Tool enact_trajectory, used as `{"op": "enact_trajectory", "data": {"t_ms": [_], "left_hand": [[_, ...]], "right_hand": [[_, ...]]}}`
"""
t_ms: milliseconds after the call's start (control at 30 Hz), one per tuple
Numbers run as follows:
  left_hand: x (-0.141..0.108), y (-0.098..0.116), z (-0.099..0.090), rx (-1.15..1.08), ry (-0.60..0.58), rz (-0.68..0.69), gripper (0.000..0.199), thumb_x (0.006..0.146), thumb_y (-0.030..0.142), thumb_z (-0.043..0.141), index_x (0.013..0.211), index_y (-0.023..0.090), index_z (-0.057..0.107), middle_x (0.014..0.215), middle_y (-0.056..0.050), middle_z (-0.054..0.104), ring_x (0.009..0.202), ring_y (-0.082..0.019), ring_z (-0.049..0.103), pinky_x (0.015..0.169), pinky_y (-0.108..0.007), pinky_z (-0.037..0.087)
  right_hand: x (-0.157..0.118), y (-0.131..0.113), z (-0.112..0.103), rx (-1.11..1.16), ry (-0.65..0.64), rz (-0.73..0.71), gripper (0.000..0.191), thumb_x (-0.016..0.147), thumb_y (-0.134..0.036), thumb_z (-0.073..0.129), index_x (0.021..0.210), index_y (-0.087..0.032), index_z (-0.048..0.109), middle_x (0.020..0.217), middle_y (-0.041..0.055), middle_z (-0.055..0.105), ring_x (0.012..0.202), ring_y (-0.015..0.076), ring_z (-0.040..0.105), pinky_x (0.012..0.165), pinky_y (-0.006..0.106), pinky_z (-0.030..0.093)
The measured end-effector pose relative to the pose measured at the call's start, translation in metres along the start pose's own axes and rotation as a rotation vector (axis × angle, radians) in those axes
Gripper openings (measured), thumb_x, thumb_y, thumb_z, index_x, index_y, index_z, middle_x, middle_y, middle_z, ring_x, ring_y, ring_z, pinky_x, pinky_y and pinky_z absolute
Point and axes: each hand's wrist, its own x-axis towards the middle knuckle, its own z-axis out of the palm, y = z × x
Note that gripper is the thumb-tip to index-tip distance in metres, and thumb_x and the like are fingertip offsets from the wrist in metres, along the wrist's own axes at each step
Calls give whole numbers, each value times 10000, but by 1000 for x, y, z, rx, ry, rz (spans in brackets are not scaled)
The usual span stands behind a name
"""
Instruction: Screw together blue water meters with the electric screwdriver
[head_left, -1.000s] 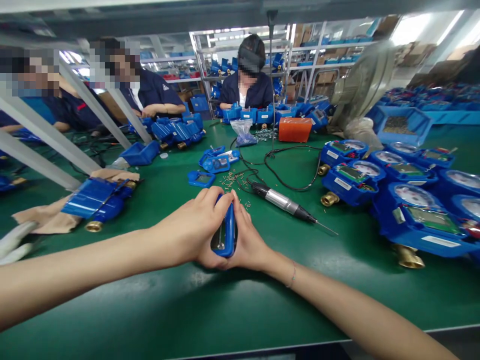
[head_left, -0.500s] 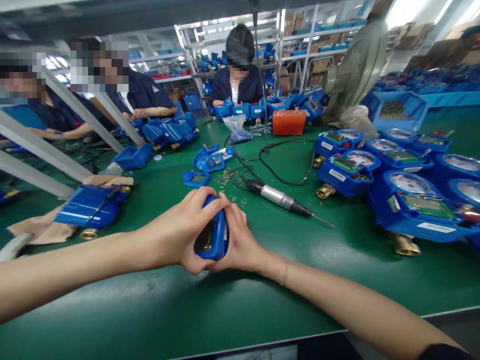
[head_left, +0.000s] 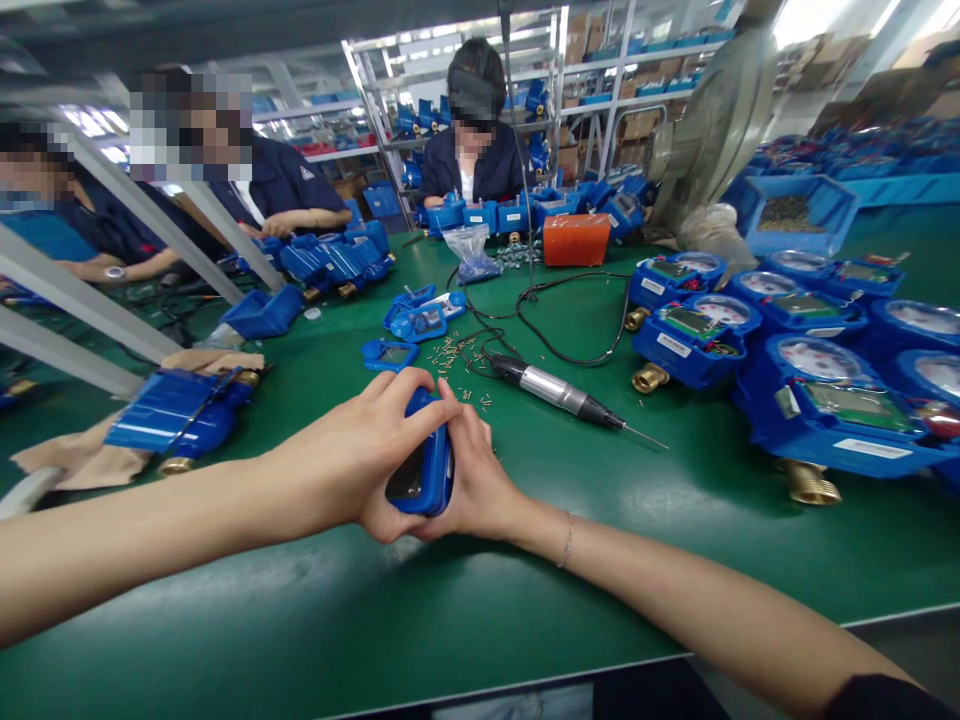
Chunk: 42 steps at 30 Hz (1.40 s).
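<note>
Both hands grip one blue water meter [head_left: 433,470] close to the middle of the green table, tilted so that a dark window shows on its left face. My left hand [head_left: 382,440] wraps over its top and left side, thumb along the upper edge. Against its right side my right hand [head_left: 480,465] is closed, fingers pointing up and meeting the left thumb. Much of the meter is hidden by the hands. Just beyond lie loose screws [head_left: 450,350] and blue meter covers [head_left: 420,318]. An electric screwdriver [head_left: 555,388] rests to the right, its bit pointing right.
Several open blue water meters [head_left: 840,400] crowd the right side. A blue meter [head_left: 176,415] lies on a cloth at left. An orange box [head_left: 576,240], a bag of blue parts [head_left: 471,255] and a fan [head_left: 712,130] stand farther back. Co-workers sit across the table and at left.
Both hands keep the same hold on the water meter. The whole view has shifted very slightly; nothing else has visibly moved on the table.
</note>
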Motion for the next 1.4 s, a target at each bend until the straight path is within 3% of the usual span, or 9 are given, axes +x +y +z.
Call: {"op": "enact_trajectory", "data": {"t_ms": [367,933,1267,1400], "left_hand": [[-8,-4,5,-63,97,-28,902,559,393,772,1351,147,419,1324,-187,374,1211,-379,458,1024,-482,443],[-14,-4,10,-115,187,-34,903,579,388,776,1362,223,357,1320,-158,359,1236,-370,433,1039,-497,419],[-11,-3,6,-125,162,-48,832,604,364,775,1330,188,408,1331,-166,381,1276,-363,413,1083,-484,388],[-13,-3,4,-105,171,-58,834,608,401,775,1327,176,420,1329,-170,379,1278,-373,408,1083,-494,390]], "right_hand": [[1,-6,-5,3,-26,6,1455,448,-518,883,1532,-280,-56,1374,131,396,1351,306,341,1126,475,262],[1,-6,-6,-7,-55,26,1480,449,-534,872,1526,-319,-119,1363,117,381,1311,304,362,1073,468,298],[3,-7,-7,0,-60,71,1336,448,-541,864,1520,-282,110,1351,116,400,1295,303,375,1061,463,318],[4,-5,-5,0,-36,61,1375,422,-545,873,1527,-285,96,1331,107,404,1275,301,394,1055,463,324]]}}
